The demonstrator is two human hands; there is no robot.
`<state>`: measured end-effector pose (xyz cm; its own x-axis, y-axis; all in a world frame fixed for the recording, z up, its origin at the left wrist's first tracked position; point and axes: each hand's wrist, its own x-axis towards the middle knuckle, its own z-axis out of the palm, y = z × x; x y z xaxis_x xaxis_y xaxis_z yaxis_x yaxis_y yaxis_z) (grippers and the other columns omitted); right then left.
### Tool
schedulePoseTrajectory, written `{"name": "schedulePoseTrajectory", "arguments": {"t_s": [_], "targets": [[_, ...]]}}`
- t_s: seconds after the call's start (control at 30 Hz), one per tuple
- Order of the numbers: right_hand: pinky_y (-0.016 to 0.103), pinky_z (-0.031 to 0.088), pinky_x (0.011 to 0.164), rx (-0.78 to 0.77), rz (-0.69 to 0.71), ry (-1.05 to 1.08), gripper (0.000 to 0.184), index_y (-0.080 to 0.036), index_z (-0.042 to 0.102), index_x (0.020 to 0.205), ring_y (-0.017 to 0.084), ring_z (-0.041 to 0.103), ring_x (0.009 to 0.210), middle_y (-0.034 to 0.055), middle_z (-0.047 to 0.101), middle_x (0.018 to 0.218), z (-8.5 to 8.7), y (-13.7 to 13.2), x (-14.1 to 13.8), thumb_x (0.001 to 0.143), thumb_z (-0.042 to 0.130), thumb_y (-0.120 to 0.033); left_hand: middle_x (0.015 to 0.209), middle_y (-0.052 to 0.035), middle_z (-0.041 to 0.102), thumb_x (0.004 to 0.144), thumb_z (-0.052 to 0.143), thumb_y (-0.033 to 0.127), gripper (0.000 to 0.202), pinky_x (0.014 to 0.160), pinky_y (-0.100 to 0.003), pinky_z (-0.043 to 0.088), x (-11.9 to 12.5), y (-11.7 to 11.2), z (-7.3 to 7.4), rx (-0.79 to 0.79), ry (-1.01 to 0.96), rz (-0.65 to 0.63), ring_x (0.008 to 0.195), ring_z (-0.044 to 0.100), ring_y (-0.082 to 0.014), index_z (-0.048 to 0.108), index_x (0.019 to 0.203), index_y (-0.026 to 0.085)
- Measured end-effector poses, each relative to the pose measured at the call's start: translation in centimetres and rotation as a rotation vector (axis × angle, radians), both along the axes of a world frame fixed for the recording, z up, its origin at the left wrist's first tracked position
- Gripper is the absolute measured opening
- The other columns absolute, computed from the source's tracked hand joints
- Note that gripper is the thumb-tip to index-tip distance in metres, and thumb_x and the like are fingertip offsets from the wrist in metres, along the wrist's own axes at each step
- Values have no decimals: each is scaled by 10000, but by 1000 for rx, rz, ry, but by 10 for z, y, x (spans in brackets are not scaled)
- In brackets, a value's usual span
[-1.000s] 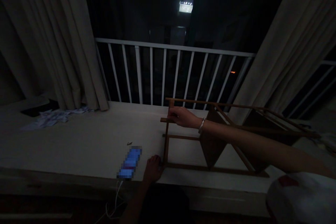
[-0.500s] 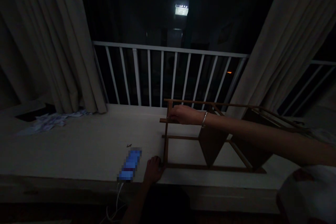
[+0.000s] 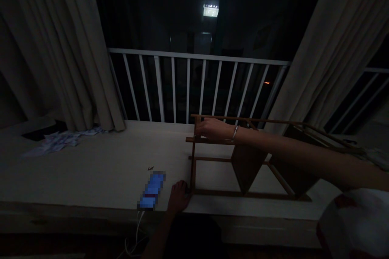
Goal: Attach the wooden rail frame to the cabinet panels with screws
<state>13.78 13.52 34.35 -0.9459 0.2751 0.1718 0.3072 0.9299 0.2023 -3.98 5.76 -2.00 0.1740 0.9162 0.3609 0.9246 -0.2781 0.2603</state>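
A brown wooden shelf rack lies on its side on the pale window ledge, with dark panels set between its bars. My right hand, a bracelet on its wrist, reaches across from the right. Its bent fingers close at the rack's left end bar, near the upper corner; the fingertips are partly hidden. Down at the lower left corner of the rack is my left hand, fingers curled beside the frame's end. A small dark spot shows by those fingers, too dim to name.
A lit phone, its screen blurred out, lies left of my left hand with a white cable hanging off the ledge. Crumpled papers lie by the left curtain. White railing stands behind. A white-and-red object is lower right.
Both hands stay at the same corners of the rack. My right hand and forearm have risen very slightly; the whole view has shifted a little.
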Motion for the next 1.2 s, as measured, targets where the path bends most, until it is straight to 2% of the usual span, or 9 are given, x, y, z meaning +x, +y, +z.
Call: {"name": "schedulePoseTrajectory", "arguments": {"t_s": [0.13, 0.27, 0.4, 0.63, 0.83, 1.2], "targets": [[251, 360, 700, -199, -13, 116, 193, -162, 614, 903, 123, 534, 770, 45, 611, 825, -8, 3, 4, 802, 461, -222, 957, -74, 472, 794, 386, 431, 303, 808, -363, 279, 0, 0, 0, 1, 0, -7, 907, 420, -213, 510, 910, 180], [217, 372, 635, -421, -22, 169, 252, -149, 626, 878, 106, 545, 709, 33, 620, 788, -10, 18, 3, 799, 463, -324, 959, -72, 469, 795, 377, 451, 324, 815, -365, 285, 0, 1, -2, 11, 3, -2, 913, 421, -214, 505, 923, 183], [204, 371, 610, -536, -44, 254, 303, -130, 634, 801, 98, 533, 678, 22, 614, 722, -16, 29, -3, 777, 475, -387, 985, -74, 465, 801, 360, 452, 336, 826, -364, 288, 1, 2, -3, 20, 5, 4, 930, 423, -214, 498, 951, 185], [201, 347, 565, -608, -80, 428, 352, -111, 601, 701, 81, 467, 598, 4, 558, 633, -31, 27, -10, 742, 492, -443, 976, -77, 473, 788, 381, 454, 327, 820, -374, 288, 3, 2, 1, -15, -1, 4, 928, 428, -221, 515, 924, 188], [200, 347, 557, -663, -65, 463, 336, -113, 583, 705, 80, 459, 587, 3, 549, 636, -34, 25, -8, 747, 481, -430, 969, -76, 470, 793, 372, 444, 316, 818, -374, 289, 4, 3, -1, -19, 0, 14, 924, 424, -223, 514, 913, 188], [196, 341, 570, -572, -90, 474, 218, -114, 554, 741, 70, 436, 600, -7, 529, 672, -38, 18, -10, 768, 453, -305, 989, -81, 472, 802, 353, 458, 344, 812, -367, 288, 4, 2, 3, -7, 20, 6, 921, 424, -217, 511, 943, 187]]}}
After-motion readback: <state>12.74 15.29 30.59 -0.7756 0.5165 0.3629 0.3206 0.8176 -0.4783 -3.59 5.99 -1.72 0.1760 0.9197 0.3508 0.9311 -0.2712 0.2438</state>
